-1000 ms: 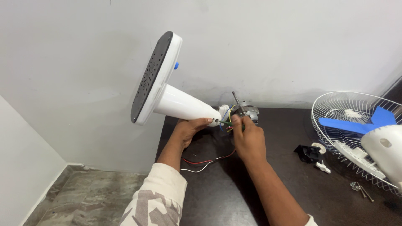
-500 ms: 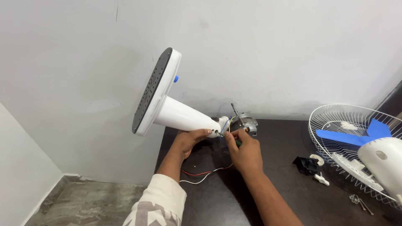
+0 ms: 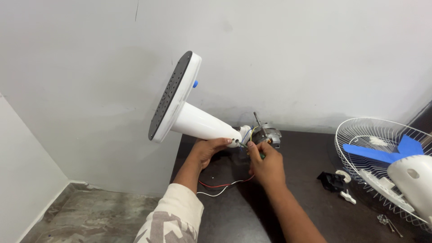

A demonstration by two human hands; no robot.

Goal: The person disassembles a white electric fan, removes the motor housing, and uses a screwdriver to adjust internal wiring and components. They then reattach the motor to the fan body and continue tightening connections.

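Fan stand (image 3: 189, 118), white with a dark underside, held tipped on its side so its narrow neck meets the motor (image 3: 266, 135) at the back edge of the dark table (image 3: 288, 198). Left hand (image 3: 208, 150): grip closed around the neck of the stand, steadying it in the air. Right hand (image 3: 266, 165): fingers pinched on a green-handled tool (image 3: 258, 152) at the joint, where thin coloured leads emerge; red and white wires (image 3: 220, 186) trail over the table beneath both hands. To the right, set aside and well apart: wire fan guard (image 3: 360, 135), blue blade (image 3: 378, 153), white housing (image 3: 411, 175), 1 black part (image 3: 332, 181), small white clips (image 3: 346, 196).
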